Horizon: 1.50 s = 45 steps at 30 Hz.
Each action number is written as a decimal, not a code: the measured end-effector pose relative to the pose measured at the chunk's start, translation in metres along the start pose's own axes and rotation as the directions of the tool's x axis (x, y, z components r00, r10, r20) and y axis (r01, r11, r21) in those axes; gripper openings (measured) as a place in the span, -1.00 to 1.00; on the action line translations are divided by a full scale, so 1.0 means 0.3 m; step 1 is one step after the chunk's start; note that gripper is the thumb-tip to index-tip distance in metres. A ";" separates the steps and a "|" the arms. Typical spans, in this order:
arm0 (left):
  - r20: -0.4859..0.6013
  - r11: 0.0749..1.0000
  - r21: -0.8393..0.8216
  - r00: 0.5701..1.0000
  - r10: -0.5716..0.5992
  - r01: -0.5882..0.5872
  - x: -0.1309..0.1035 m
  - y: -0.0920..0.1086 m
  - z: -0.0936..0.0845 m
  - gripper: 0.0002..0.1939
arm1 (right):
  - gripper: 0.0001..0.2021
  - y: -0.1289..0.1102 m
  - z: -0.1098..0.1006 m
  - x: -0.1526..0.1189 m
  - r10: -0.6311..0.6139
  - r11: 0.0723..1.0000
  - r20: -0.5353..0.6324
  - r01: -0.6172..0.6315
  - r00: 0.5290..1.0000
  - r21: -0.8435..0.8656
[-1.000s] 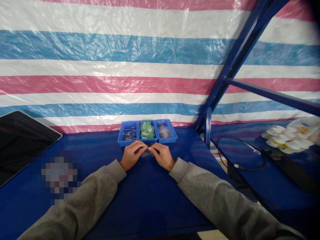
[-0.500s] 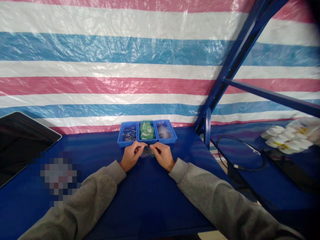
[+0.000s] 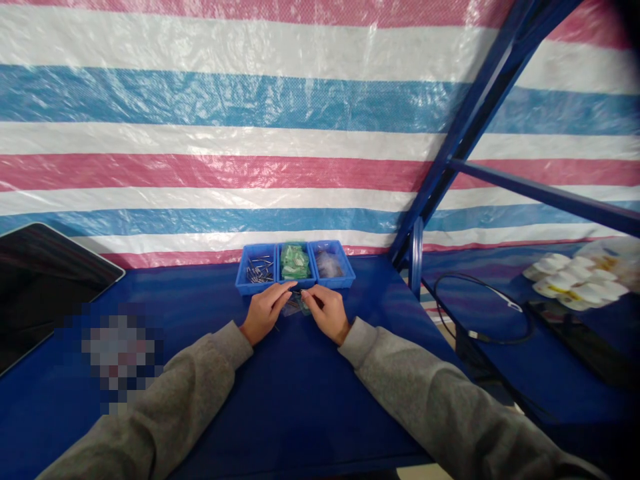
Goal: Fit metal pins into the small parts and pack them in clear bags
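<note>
The left hand (image 3: 265,312) and the right hand (image 3: 326,312) are resting low over the table (image 3: 305,413), and their fingertips are nearly meeting. The left thumb and fingers are sitting close together, but I cannot tell if they are holding anything. The right thumb and first finger are pinching close by a little dark thing (image 3: 299,291). It is showing between the two hands, and it is too small to tell which one is gripping it. The hands are probably being held this close because such a tiny thing is needing steady fingers from both sides.

What looks like a see-through bag (image 3: 290,309) is lying just under the fingers. Three blue boxes (image 3: 245,289) are standing side by side just past the hands, probably so everything is being easy to reach. Metal sticks (image 3: 259,272), green packets (image 3: 295,261) and clear baggies (image 3: 329,265) are each having their own box, so they are not getting mixed up.
</note>
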<state>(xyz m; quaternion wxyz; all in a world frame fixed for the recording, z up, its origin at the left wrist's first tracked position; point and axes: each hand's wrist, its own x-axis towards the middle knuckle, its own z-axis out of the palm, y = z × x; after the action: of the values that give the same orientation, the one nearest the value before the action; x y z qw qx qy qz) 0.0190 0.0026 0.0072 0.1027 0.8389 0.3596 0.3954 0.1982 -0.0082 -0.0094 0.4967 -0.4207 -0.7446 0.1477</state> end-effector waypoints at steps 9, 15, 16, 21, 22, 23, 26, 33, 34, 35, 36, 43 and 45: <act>-0.102 1.000 -0.024 0.995 -0.013 0.010 -0.001 -0.008 -0.001 -0.82 | -0.75 -0.009 -0.008 -0.002 0.020 0.998 -0.028 -0.019 0.999 0.056; -0.117 0.997 -0.012 0.991 -0.072 0.071 -0.009 -0.018 0.011 -0.83 | -0.78 -0.006 -0.004 -0.003 -0.018 0.997 0.030 0.016 0.999 0.078; -0.120 0.997 -0.013 0.990 -0.072 0.071 -0.010 -0.019 0.012 -0.83 | -0.79 -0.004 -0.002 -0.003 -0.030 0.997 0.039 0.027 0.999 0.074; -0.108 0.997 -0.043 0.992 -0.066 0.062 -0.011 -0.014 0.006 -0.81 | -0.78 0.002 0.005 0.000 -0.047 0.997 0.062 0.043 0.997 0.060; -0.105 0.998 -0.047 0.993 -0.056 0.051 -0.010 -0.011 0.004 -0.80 | -0.78 0.002 0.005 0.001 -0.038 0.997 0.051 0.034 0.998 0.064; -0.101 0.998 -0.049 0.994 -0.041 0.036 -0.009 -0.008 0.002 -0.79 | -0.78 0.002 0.004 0.002 -0.026 0.997 0.037 0.023 0.999 0.068; -0.086 0.999 -0.053 0.996 0.008 -0.012 -0.003 -0.003 -0.002 -0.82 | -0.76 0.003 0.001 0.004 -0.001 0.997 0.014 0.000 1.000 0.076; -0.008 1.000 -0.009 1.000 0.010 -0.010 -0.003 -0.005 -0.004 -0.76 | -0.69 -0.001 0.001 -0.001 -0.024 0.998 0.081 0.019 0.996 0.058; 0.000 1.000 -0.005 1.000 0.006 -0.006 -0.005 -0.006 -0.004 -0.75 | -0.71 -0.003 0.001 -0.002 -0.035 0.997 0.094 0.029 0.995 0.065; 0.005 1.000 -0.002 1.000 0.000 0.000 -0.006 -0.007 -0.003 -0.74 | -0.74 -0.005 0.001 -0.002 -0.049 0.996 0.104 0.041 0.993 0.075; 0.010 1.000 0.001 1.000 -0.005 0.005 -0.007 -0.007 -0.003 -0.73 | -0.76 -0.008 0.001 -0.002 -0.062 0.995 0.110 0.052 0.992 0.088; 0.018 1.000 -0.019 1.000 0.009 -0.009 -0.009 -0.003 -0.003 -0.72 | -0.67 -0.011 -0.008 -0.001 -0.075 0.993 0.129 0.063 0.989 0.099; 0.006 0.999 -0.036 1.000 0.016 -0.016 -0.006 0.001 -0.004 -0.76 | -0.65 -0.005 -0.008 -0.002 -0.075 0.994 0.130 0.063 0.989 0.093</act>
<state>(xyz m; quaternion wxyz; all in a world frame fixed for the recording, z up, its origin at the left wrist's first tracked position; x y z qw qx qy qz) 0.0173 0.0010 0.0070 0.1159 0.8411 0.3453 0.3998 0.1995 -0.0100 -0.0078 0.4687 -0.3617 -0.7830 0.1910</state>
